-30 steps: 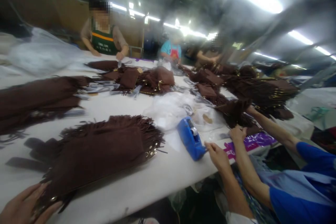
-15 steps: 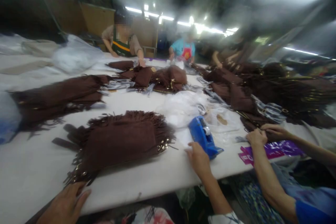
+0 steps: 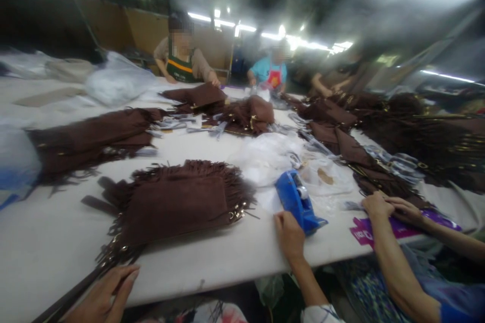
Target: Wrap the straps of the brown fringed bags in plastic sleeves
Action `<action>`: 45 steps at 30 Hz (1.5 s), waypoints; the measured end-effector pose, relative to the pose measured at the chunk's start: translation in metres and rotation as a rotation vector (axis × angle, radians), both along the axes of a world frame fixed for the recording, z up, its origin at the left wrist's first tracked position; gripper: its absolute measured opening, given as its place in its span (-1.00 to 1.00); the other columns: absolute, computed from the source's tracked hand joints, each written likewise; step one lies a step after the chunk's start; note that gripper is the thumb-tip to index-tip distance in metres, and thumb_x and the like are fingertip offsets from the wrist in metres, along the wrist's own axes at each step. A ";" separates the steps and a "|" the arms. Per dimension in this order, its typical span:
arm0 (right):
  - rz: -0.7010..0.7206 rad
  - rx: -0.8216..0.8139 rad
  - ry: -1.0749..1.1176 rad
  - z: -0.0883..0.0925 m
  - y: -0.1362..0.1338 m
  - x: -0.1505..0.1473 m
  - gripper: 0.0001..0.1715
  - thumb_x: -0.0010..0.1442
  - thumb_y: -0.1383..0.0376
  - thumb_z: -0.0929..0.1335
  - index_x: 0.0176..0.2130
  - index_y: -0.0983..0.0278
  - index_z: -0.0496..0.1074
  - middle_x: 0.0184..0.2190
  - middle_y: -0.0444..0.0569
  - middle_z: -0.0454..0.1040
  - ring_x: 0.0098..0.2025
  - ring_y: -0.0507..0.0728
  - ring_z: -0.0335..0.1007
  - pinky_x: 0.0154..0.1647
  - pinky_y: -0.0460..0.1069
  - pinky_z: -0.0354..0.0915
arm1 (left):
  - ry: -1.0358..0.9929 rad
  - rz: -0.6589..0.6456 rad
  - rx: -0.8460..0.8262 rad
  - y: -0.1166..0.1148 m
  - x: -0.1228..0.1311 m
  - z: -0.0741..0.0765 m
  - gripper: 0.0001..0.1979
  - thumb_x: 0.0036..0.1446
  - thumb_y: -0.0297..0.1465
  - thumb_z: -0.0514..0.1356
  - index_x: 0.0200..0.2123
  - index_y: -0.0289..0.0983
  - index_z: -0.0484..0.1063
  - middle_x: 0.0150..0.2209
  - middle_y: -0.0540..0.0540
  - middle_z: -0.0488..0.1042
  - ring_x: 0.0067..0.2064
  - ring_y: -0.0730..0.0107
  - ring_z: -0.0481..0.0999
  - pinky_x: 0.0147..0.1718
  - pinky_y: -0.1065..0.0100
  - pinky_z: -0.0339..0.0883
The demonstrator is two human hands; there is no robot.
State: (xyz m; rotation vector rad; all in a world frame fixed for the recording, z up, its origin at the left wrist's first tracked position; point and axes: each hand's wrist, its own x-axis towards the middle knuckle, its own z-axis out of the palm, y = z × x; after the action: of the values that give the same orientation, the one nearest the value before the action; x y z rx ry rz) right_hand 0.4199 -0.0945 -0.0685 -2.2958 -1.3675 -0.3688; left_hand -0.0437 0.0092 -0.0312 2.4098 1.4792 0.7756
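Note:
A brown fringed bag (image 3: 182, 202) with gold-coloured clips lies flat in front of me, on a stack whose depth I cannot make out. My left hand (image 3: 108, 292) is at the table's front edge, beside a dark strap (image 3: 71, 290) by the bag's lower left corner. Its thumb and fingertips are drawn close together; anything between them is hidden. To the right of the bag, my right hand (image 3: 291, 237) is closed with curled fingers, close to a blue tape dispenser (image 3: 297, 202). Whether it pinches something small does not show.
At the right, a co-worker's hands (image 3: 386, 207) work over brown bags and a purple printed wrapper (image 3: 401, 227). Clear plastic bags (image 3: 265, 156) lie behind the dispenser. More brown bags (image 3: 94, 133) fill the left and back. People stand across the table (image 3: 212, 267).
My right hand's fingers have curled in beside the dispenser. My left thumb and fingers have come closer together. Across the table, a co-worker has lifted or turned a brown bag.

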 end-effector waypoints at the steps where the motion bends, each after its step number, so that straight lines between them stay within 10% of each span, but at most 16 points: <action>1: 0.013 -0.009 0.014 0.001 -0.001 -0.001 -0.73 0.35 0.19 0.20 -0.35 0.24 0.31 -0.40 -0.03 0.42 -0.32 0.13 0.35 -0.29 -0.02 0.16 | 0.000 -0.048 -0.022 -0.002 0.009 0.002 -0.75 0.19 -0.18 0.10 -0.20 -0.14 0.49 -0.18 0.01 0.59 -0.16 0.26 0.58 -0.16 0.39 0.44; 9: 0.144 -0.058 0.321 0.032 -0.012 -0.016 -0.66 0.29 0.08 0.26 -0.43 0.22 0.28 -0.44 -0.09 0.39 -0.34 0.13 0.31 -0.27 -0.01 0.15 | -0.171 -0.389 -0.314 -0.020 0.116 0.040 -0.80 0.29 -0.34 0.02 -0.13 -0.16 0.41 -0.15 -0.06 0.52 -0.09 0.33 0.51 -0.10 0.38 0.39; 16: 0.505 -0.169 1.160 0.100 -0.015 -0.095 -0.77 0.23 0.11 0.32 -0.34 0.23 0.36 -0.46 -0.17 0.37 -0.37 0.06 0.33 -0.30 -0.07 0.22 | -0.371 -0.753 -0.538 -0.011 0.180 0.079 -0.27 0.02 -0.33 0.33 0.25 -0.19 0.16 0.28 -0.20 0.16 0.27 0.08 0.14 0.23 0.16 0.04; 19: 0.533 -0.191 1.262 0.105 -0.006 -0.119 -0.77 0.20 0.12 0.34 -0.31 0.24 0.40 -0.48 -0.17 0.37 -0.39 0.05 0.31 -0.32 -0.08 0.21 | -0.535 -0.623 -0.892 -0.007 0.170 0.066 -0.63 -0.04 -0.33 0.34 -0.11 -0.27 0.50 -0.15 -0.10 0.52 -0.09 0.16 0.46 -0.06 0.26 0.28; 24: 0.507 -0.244 1.240 0.084 0.016 -0.151 -0.66 0.19 0.05 0.33 -0.43 0.25 0.36 -0.59 -0.19 0.33 -0.49 0.03 0.25 -0.43 -0.09 0.16 | -0.844 -0.313 -1.168 -0.007 0.119 0.037 -0.74 -0.17 -0.37 0.40 -0.40 -0.33 0.43 -0.46 0.03 0.42 -0.41 0.43 0.36 -0.38 0.43 0.19; 37: 0.587 -0.376 1.353 0.040 0.047 -0.244 -0.54 0.21 -0.08 0.24 -0.46 0.22 0.23 -0.63 -0.25 0.17 -0.58 0.01 0.15 -0.56 -0.11 0.09 | -0.396 0.004 -0.701 -0.032 0.031 0.023 -0.63 0.25 -0.21 0.01 -0.56 -0.25 0.22 -0.58 0.09 0.19 -0.48 0.45 0.19 -0.47 0.38 -0.01; 45: 0.534 -0.327 1.491 0.045 0.056 -0.264 -0.56 0.11 -0.09 0.35 -0.40 0.23 0.33 -0.58 -0.22 0.28 -0.57 0.01 0.20 -0.56 -0.11 0.15 | -0.867 0.081 -1.070 -0.040 0.003 0.004 -0.65 -0.01 -0.15 0.28 -0.50 -0.31 0.32 -0.58 0.05 0.30 -0.55 0.50 0.21 -0.55 0.44 0.03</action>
State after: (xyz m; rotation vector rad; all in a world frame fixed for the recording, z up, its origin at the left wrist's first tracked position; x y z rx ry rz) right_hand 0.1558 -0.0384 -0.0238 -1.4632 -1.0472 1.4889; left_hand -0.0404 -0.0304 -0.0274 1.0233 1.1376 0.6432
